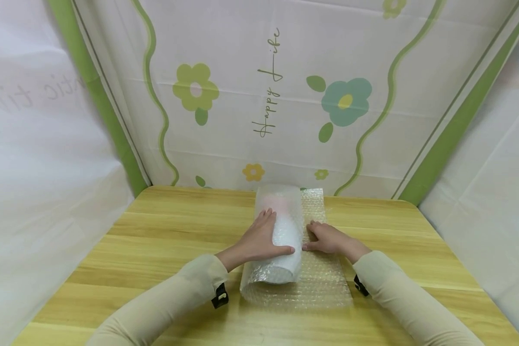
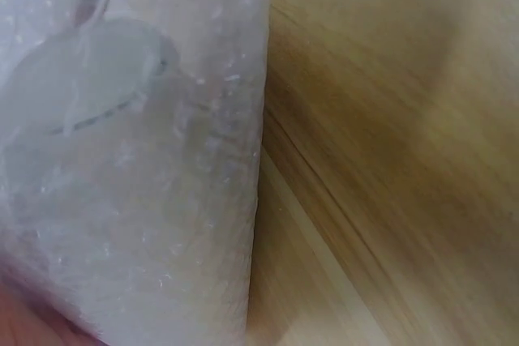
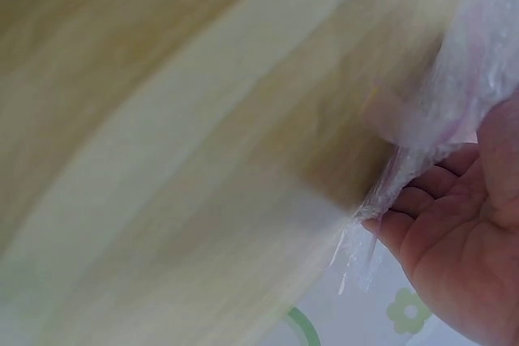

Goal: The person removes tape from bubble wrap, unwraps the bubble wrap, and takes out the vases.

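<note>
Green handwritten-style script (image 1: 271, 77) is spelling "Happy Life" on the white back curtain (image 1: 233, 38), running sideways from bottom to top between a yellow-green flower (image 1: 186, 89) and a blue flower (image 1: 354, 113). On the white left curtain (image 1: 39, 168), faint grey lettering (image 1: 19, 99) is showing in mirror image, running right to left; "tic tim" is coming through legibly, while the letters at either end are blurring.

Bubble wrap (image 1: 289, 266) is whitish, table (image 1: 177, 226) yellow wood-grained, backdrop (image 1: 229, 125) white with flowers (image 1: 348, 102).
</note>
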Demonstrator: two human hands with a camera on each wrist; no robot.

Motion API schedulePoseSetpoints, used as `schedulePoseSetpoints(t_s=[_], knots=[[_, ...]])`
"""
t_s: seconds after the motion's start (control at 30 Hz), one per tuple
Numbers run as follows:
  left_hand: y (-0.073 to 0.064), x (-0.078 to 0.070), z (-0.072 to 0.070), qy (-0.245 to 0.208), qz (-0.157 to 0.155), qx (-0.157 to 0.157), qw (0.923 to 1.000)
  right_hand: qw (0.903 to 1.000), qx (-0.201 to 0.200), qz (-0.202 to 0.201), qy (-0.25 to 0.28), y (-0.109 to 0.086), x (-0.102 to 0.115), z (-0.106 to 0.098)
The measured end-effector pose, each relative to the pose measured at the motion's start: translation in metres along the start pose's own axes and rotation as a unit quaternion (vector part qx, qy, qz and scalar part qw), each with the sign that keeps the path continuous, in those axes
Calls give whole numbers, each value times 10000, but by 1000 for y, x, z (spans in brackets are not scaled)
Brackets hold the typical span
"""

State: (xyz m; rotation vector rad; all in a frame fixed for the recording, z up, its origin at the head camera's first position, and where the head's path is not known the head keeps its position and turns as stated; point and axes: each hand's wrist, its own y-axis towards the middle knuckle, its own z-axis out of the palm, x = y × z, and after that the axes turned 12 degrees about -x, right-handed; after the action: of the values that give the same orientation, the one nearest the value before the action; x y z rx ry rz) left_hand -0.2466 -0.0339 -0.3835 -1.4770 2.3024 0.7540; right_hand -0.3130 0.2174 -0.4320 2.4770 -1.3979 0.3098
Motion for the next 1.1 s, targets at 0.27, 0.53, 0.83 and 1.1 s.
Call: schedulePoseSetpoints(t_s=[0.27, 0.53, 0.83, 1.1], knots=[[-2, 4, -2, -160, 112, -34, 9998, 10000, -19, 77, 52, -1, -1, 2], [-6, 12, -7, -344, 242, -15, 9991, 9999, -25, 109, 103, -1, -1, 2], [-7, 21, -13, -392, 587, -5, 9975, 9998, -117, 37, 179, -2, -1, 2], [-4, 12, -16, -13, 637, 128, 9979, 9997, -142, 11, 220, -2, -3, 3]])
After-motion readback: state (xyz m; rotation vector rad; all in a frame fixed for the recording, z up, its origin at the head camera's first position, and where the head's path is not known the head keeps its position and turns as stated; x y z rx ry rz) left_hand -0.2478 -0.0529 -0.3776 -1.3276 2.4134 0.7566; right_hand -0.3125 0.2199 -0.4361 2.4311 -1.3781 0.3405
